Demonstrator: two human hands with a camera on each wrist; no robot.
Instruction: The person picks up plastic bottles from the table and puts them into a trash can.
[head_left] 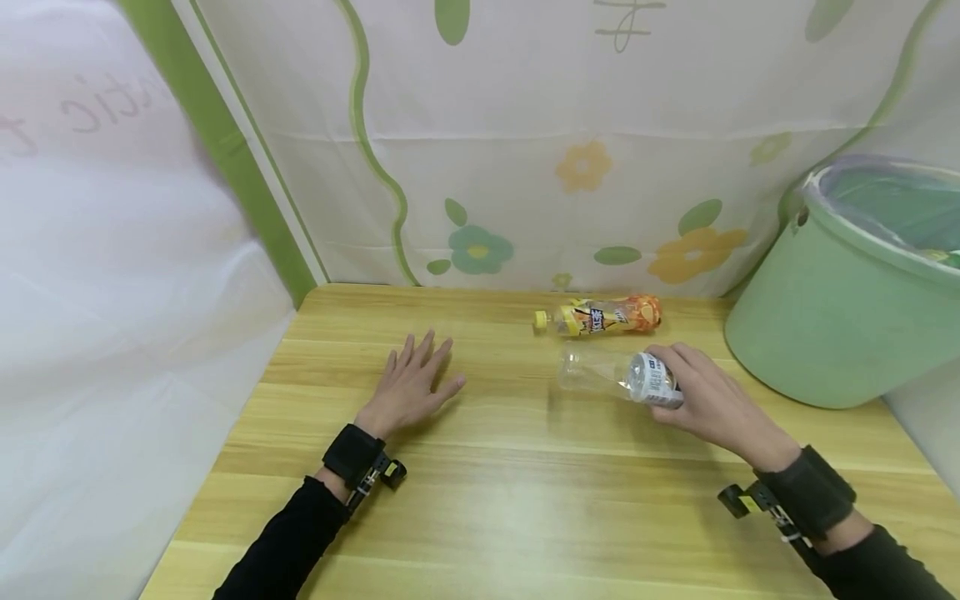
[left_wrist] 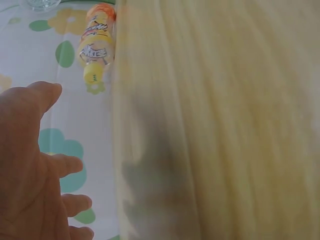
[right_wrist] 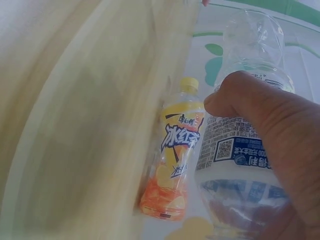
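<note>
My right hand (head_left: 705, 400) grips a clear plastic bottle (head_left: 596, 371) by its labelled part, holding it sideways over the table. In the right wrist view the thumb lies across the white and blue label of that bottle (right_wrist: 235, 150). Behind it, near the table's back edge, an orange and yellow drink bottle (head_left: 607, 317) with a yellow cap lies on its side, touched by neither hand. My left hand (head_left: 408, 387) is spread with fingers apart and holds nothing. The left wrist view shows the same hand (left_wrist: 30, 165) and the drink bottle (left_wrist: 97, 45) beyond it.
A light green bin (head_left: 840, 308) with a plastic liner stands at the right, close to the right hand. The wooden table (head_left: 525, 517) meets a curtain (head_left: 510, 100) with printed flowers at its back edge. White cloth (head_left: 112, 333) hangs at the left.
</note>
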